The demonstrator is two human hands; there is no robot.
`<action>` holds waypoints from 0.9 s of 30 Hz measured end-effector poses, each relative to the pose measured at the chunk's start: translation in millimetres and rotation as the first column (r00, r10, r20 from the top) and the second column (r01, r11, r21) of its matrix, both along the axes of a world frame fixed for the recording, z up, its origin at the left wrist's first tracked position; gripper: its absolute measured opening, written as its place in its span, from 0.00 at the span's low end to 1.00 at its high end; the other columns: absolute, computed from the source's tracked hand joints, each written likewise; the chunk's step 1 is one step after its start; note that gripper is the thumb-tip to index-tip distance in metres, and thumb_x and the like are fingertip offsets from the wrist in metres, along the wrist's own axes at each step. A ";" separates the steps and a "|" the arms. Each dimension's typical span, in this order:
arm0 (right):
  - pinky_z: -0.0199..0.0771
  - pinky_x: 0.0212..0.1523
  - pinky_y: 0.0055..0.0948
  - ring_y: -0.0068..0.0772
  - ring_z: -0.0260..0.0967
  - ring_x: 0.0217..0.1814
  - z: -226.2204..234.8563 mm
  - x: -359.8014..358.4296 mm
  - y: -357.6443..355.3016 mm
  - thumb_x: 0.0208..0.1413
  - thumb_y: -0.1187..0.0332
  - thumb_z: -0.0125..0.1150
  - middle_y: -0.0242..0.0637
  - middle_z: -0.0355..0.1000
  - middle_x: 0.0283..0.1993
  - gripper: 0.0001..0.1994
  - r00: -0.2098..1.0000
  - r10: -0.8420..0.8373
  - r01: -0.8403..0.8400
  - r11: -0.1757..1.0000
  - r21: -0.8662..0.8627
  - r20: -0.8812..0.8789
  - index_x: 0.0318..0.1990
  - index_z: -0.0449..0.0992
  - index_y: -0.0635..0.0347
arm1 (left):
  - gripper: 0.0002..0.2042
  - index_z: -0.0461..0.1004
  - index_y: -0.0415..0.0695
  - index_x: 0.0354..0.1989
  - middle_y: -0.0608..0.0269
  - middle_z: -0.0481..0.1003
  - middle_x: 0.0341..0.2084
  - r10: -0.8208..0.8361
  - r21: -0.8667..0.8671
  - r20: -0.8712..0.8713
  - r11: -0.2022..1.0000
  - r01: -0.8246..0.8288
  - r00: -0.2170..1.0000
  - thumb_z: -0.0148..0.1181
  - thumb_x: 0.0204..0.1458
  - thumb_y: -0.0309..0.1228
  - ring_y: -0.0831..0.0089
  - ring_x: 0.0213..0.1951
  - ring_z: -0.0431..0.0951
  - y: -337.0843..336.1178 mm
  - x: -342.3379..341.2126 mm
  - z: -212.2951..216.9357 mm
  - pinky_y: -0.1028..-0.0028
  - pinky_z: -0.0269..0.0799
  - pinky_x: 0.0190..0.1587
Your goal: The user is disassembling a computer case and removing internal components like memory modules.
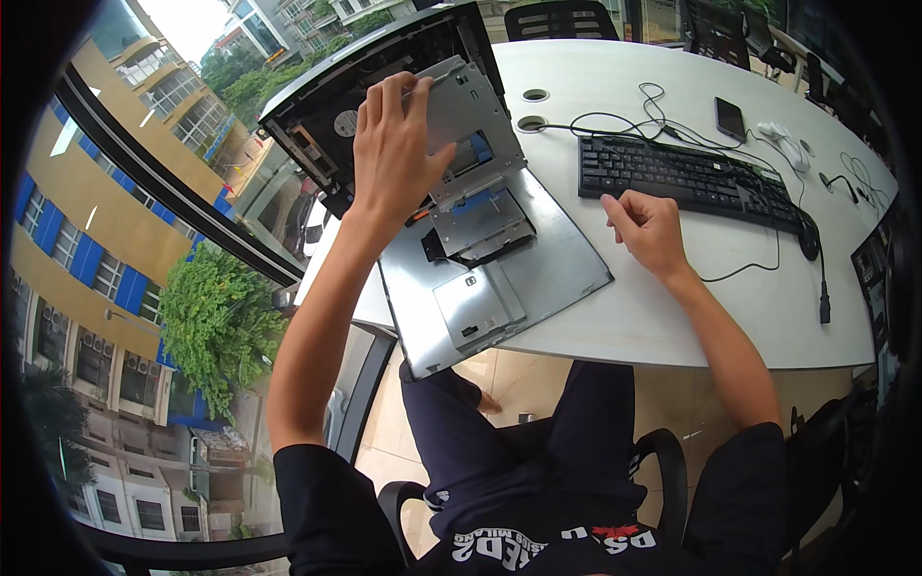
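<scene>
An opened desktop computer case [471, 27] is on the left end of the table, its dark inner side tilted up. In front of it, a flat silver metal panel [562, 264] reaches past the table edge. My left hand [394, 144] is on a raised metal bracket [471, 110], fingers bent at its upper edge and thumb across its face. Below the bracket, a boxy silver metal drive cage [480, 230] with a blue part rests over the panel. My right hand [648, 230] is loosely closed above the table, near the keyboard; its fingers hide whatever may be in them.
A black keyboard [682, 178] with tangled cables lies on the white table [615, 86], with a mouse [809, 238] at its right end. Farther back are a phone [730, 119] and a white cable bundle [786, 146]. A window stands close on the left.
</scene>
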State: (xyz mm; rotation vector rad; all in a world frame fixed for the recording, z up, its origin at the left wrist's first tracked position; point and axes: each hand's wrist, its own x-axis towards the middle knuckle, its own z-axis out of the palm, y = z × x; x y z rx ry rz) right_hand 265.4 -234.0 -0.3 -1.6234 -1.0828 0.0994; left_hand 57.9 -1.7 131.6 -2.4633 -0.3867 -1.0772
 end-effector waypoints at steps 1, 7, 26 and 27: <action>0.64 0.21 0.19 0.16 0.68 0.18 6.6 0.2 1.3 0.65 0.63 0.64 0.31 0.74 0.17 0.17 0.996 -0.012 0.012 1.000 -0.006 -0.092 0.25 0.80 0.65 | 0.36 0.71 0.40 0.62 0.58 0.67 0.57 -0.003 0.002 0.009 1.000 0.003 1.000 0.75 0.40 0.35 0.58 0.59 0.68 2.0 1.7 0.2 0.59 0.67 0.63; 0.81 0.35 0.24 0.26 0.81 0.33 75.2 -43.2 42.1 0.68 0.66 0.57 0.41 0.82 0.36 0.13 0.839 0.379 -0.302 0.921 0.247 -0.390 0.44 0.81 0.69 | 0.37 0.70 0.41 0.63 0.57 0.67 0.55 0.000 0.028 -0.021 1.000 0.001 1.000 0.76 0.41 0.35 0.57 0.58 0.68 6.6 5.8 2.5 0.59 0.66 0.62; 0.72 0.66 0.38 0.44 0.72 0.60 128.8 -81.8 130.7 0.61 0.63 0.60 0.52 0.70 0.55 0.20 0.465 0.476 -0.265 0.879 0.396 -0.746 0.53 0.70 0.71 | 0.38 0.69 0.42 0.63 0.57 0.68 0.53 0.006 0.096 0.063 0.995 -0.012 0.998 0.75 0.39 0.31 0.57 0.56 0.69 19.8 4.3 19.0 0.60 0.67 0.60; 0.72 0.66 0.38 0.44 0.72 0.60 127.4 -79.6 133.1 0.61 0.63 0.60 0.52 0.70 0.55 0.20 0.464 0.474 -0.268 0.880 0.391 -0.748 0.53 0.70 0.71 | 0.38 0.69 0.42 0.64 0.57 0.68 0.53 0.007 0.117 0.070 0.993 -0.015 0.997 0.76 0.39 0.32 0.57 0.56 0.69 20.8 6.7 20.8 0.60 0.67 0.60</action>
